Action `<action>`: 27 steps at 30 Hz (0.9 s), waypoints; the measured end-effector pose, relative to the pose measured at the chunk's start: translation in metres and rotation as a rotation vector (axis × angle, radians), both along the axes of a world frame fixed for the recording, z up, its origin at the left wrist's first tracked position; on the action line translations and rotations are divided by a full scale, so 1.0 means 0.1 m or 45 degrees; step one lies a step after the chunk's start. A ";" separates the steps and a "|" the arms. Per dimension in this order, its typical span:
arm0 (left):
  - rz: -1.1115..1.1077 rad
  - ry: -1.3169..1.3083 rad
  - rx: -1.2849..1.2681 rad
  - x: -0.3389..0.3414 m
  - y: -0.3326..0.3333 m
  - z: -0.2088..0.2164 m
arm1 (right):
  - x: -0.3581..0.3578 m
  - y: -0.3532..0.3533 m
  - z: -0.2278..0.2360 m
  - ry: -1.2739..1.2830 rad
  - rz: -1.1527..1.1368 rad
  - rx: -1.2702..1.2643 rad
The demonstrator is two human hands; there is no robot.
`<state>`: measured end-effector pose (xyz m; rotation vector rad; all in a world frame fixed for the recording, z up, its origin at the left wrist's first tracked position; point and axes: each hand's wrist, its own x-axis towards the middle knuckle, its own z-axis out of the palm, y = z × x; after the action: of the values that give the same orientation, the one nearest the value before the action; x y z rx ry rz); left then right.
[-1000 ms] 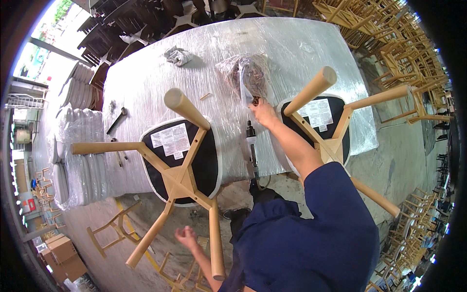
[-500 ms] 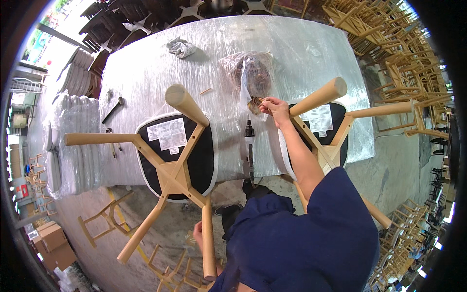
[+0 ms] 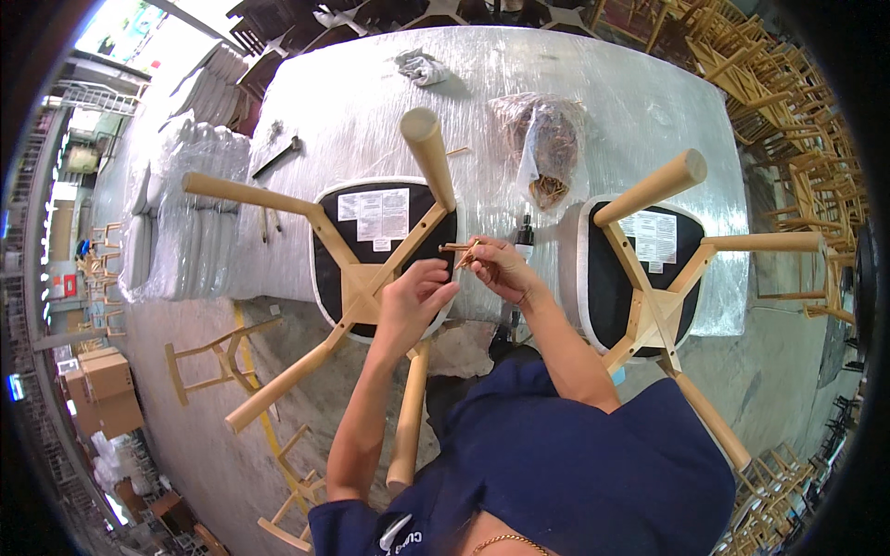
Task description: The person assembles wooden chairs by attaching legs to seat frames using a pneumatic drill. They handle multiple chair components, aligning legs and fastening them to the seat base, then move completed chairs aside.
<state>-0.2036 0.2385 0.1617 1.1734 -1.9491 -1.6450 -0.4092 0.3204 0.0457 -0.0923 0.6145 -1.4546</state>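
Observation:
Several copper-coloured screws [image 3: 466, 253] stick out from the pinched fingertips of my right hand [image 3: 502, 270]. Close to its left is my left hand [image 3: 413, 302], with bent fingers, the thumb apart and nothing visible in it. Both hands are over the near right side of an upturned wooden chair [image 3: 363, 289], which has a black seat underside and a white label. A second upturned chair [image 3: 656, 310] lies to the right. Between the chairs, partly behind my right hand and forearm, is a black power driver [image 3: 526, 232]. Beyond it sits a clear plastic bag [image 3: 533, 139] of screws, its mouth toward me.
Film-wrapped padding covers the table [image 3: 640, 102]. A hammer [image 3: 276, 158] and a crumpled grey cloth [image 3: 422, 69] lie on it. Wrapped cushions [image 3: 181, 241] are stacked at the left. Wooden chair frames [image 3: 774, 102] crowd the right; cardboard boxes [image 3: 107, 385] stand at lower left.
My right hand has moved left and nearer from the bag's mouth, carrying screws. My left hand has risen from beside the left chair's near leg. The view has shifted left.

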 end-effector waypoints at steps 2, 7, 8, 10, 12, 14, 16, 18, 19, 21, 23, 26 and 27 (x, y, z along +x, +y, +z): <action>0.006 -0.010 0.054 -0.03 -0.04 -0.16 | 0.17 -0.01 0.04 0.053 0.038 -0.008; -0.008 -0.075 0.252 0.36 -0.22 -0.44 | 0.41 0.02 0.00 0.282 0.195 0.076; -0.061 -0.056 0.310 0.47 -0.25 -0.46 | 0.47 0.00 -0.01 0.323 0.224 0.115; -0.144 -0.078 0.344 0.71 -0.27 -0.51 | 0.63 0.02 -0.04 0.381 0.257 0.197; -0.150 -0.041 0.442 1.04 -0.30 -0.58 | 0.85 0.04 -0.08 0.389 0.197 0.264; 0.116 0.178 0.538 1.33 -0.28 -0.71 | 1.00 0.10 -0.16 0.352 0.130 0.298; 0.416 0.368 0.505 1.75 -0.25 -0.92 | 1.19 0.09 -0.21 0.303 0.140 0.319; 0.679 0.274 0.276 2.23 -0.29 -1.20 | 1.37 0.00 -0.23 0.284 0.083 0.343; 0.761 0.201 0.173 2.38 -0.30 -1.28 | 1.39 -0.03 -0.28 0.240 -0.009 0.347; 0.951 0.291 0.121 2.45 -0.20 -1.47 | 1.37 -0.02 -0.48 0.203 -0.186 0.391; 1.047 0.314 0.118 2.48 -0.09 -1.62 | 1.32 0.19 -0.70 0.206 -0.223 0.521; 1.020 0.279 0.133 2.37 0.00 -1.70 | 1.36 0.40 -0.89 0.458 -0.153 0.741; 1.030 0.269 0.109 2.43 -0.02 -1.70 | 1.53 0.42 -0.93 0.487 -0.147 0.707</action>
<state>0.0394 0.2365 -0.0080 1.4779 -1.0524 -1.3290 -0.2565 0.3622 -0.0473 0.1062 1.3353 -1.3364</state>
